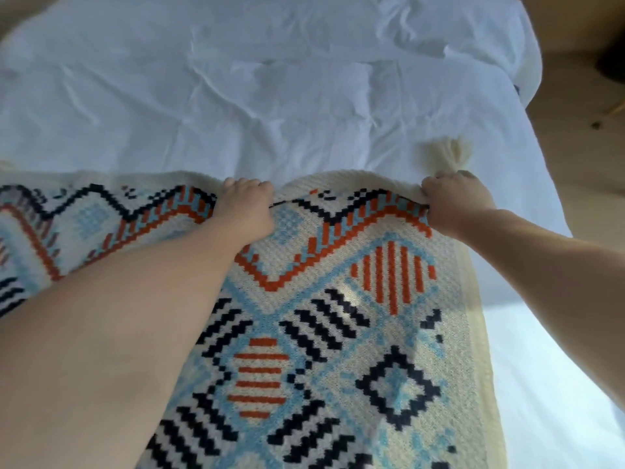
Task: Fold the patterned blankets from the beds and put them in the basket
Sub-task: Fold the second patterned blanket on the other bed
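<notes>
A cream knitted blanket (338, 326) with orange, light blue and dark navy geometric patterns lies spread over the near part of the bed. My left hand (245, 208) grips its far edge near the middle, fingers curled over the rim. At the far right corner, my right hand (455, 204) grips that same edge. A cream tassel (446, 152) sticks out beyond the right hand, blurred. The blanket runs on to the left under my left forearm. No basket is in view.
The bed is covered by a wrinkled white sheet (270, 96) that stretches away beyond the blanket. Wooden floor (581, 137) shows along the bed's right side, with a dark object (612, 67) at the far right edge.
</notes>
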The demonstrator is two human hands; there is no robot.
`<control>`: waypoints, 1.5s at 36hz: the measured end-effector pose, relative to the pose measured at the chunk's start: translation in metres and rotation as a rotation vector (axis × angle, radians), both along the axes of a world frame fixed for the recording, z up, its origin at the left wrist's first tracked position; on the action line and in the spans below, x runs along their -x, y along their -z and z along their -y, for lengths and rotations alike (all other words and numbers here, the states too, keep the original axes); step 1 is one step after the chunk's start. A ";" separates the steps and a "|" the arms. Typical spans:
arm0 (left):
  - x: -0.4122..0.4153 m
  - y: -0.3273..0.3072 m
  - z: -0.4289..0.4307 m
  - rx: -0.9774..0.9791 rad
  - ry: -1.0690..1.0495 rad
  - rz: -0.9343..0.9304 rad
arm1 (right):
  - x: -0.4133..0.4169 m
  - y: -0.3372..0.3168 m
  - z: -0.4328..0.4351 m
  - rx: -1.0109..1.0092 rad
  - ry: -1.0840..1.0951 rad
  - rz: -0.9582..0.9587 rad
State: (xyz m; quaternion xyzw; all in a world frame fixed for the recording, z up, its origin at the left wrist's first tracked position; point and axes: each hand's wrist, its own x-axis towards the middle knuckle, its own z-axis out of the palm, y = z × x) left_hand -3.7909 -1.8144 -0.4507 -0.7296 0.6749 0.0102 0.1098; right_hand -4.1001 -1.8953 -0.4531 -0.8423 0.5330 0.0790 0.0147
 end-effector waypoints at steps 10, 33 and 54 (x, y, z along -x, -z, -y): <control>-0.023 -0.036 -0.090 -0.037 0.031 -0.169 | 0.020 -0.048 -0.076 -0.124 0.039 -0.126; 0.004 -0.077 -0.356 -0.160 0.114 -0.369 | 0.082 -0.101 -0.349 -0.081 0.084 -0.186; 0.072 -0.068 -0.496 -0.244 0.013 -0.368 | 0.153 -0.077 -0.461 -0.130 -0.092 -0.151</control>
